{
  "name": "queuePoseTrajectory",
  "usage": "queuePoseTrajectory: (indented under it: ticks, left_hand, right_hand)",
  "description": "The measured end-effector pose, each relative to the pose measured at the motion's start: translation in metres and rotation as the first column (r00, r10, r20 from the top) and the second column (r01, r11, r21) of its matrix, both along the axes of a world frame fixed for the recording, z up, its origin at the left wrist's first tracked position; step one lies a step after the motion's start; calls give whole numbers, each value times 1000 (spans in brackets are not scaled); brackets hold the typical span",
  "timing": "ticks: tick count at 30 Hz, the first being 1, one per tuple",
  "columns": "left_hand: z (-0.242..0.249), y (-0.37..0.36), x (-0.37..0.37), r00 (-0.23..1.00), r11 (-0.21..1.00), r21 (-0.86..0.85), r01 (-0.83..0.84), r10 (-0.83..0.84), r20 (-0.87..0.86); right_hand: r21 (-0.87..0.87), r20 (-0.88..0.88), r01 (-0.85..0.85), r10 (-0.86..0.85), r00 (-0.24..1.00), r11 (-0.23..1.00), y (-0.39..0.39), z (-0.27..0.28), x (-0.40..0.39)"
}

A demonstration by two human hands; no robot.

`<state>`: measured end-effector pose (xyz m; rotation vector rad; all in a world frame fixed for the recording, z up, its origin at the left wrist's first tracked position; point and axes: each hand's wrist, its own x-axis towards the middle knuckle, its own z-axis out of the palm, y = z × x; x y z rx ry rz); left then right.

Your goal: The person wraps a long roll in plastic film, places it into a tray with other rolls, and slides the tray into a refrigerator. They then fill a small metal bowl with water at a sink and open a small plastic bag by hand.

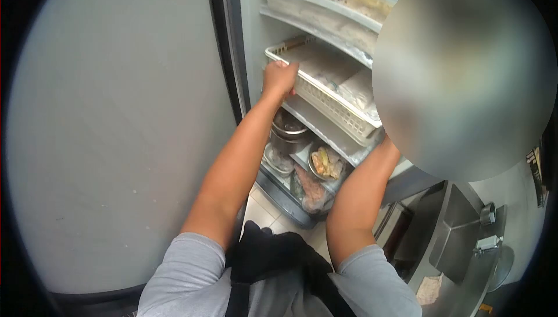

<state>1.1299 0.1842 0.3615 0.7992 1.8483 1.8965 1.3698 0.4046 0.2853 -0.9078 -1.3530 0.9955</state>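
1. Basket (334, 105), white w/ little holes, is in the fridge, btwn the clear bins (322, 4) up top & the low shelf stuff.
2. L hand (281, 78) is curled tight on the basket's front rim, close to its L corner. Fingers bent, rim pinched inside.
3. From that grip, most of the basket goes off to the R & back. Only a small bit of the corner pokes out L of the hand.
4. R arm (366, 192) goes up to the basket's R front end. R hand (391, 142) is mostly under a big round blur, so can't tell if it's spread or pinching. It's nr that corner; can't tell if it touches.
5. Inside the basket: clear plastic bags (353, 91) w/ pale stuff, behind the front wall, R of the L hand.
6. Below the basket, apart from both hands: metal pot (289, 141) w/ dark stuff, bowl (314, 172) w/ yellow & orange food, bag (311, 189) of pink food.
7. Big gray door (119, 136) is L of the L arm. Metal sink (450, 251) is low on the R, w/ a pale cloth (430, 289) nr it.
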Motion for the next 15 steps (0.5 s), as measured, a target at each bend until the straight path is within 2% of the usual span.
queuePoseTrajectory:
  ticks: [1, 3, 4, 5, 6, 7, 9, 10, 12, 15]
  left_hand:
    - [-3, 1, 2, 1000, 1000, 14, -14, 14, -26]
    - [-13, 8, 1, 998, 998, 40, -43, 45, -52]
    - [-15, 10, 1, 996, 997, 53, -63, 66, -61]
    - [-15, 11, 0, 993, 994, 68, -85, 90, -72]
    - [-30, 23, -12, 961, 987, 45, -155, 161, -223]
    - [-32, 25, -14, 961, 987, 47, -155, 162, -224]
    - [-36, 27, -15, 960, 980, -78, -183, 161, -228]
    - [-36, 25, -13, 962, 980, -78, -180, 159, -224]
    - [-31, 17, -6, 956, 987, -58, -147, 127, -263]
    - [-6, -11, 22, 924, 970, -123, -208, 154, -351]
  right_hand:
    - [188, 305, 109, -164, 938, 976, 2, 1, 7]
    - [136, 486, 283, -313, 816, 950, -14, 12, 12]
    - [137, 490, 282, -313, 814, 950, -14, 11, 12]
    - [231, 538, 324, -398, 743, 917, -17, 13, 11]
    - [325, 573, 355, -481, 663, 877, -18, 12, 11]
    - [325, 571, 355, -482, 664, 876, -31, 21, 9]
    - [381, 863, 254, -440, 247, 889, -65, 41, 8]
    - [383, 864, 254, -441, 242, 888, -82, 47, 8]
    - [441, 681, 323, -546, 487, 838, -117, 54, 9]
    - [470, 253, 453, -608, 753, 757, -176, 67, 6]
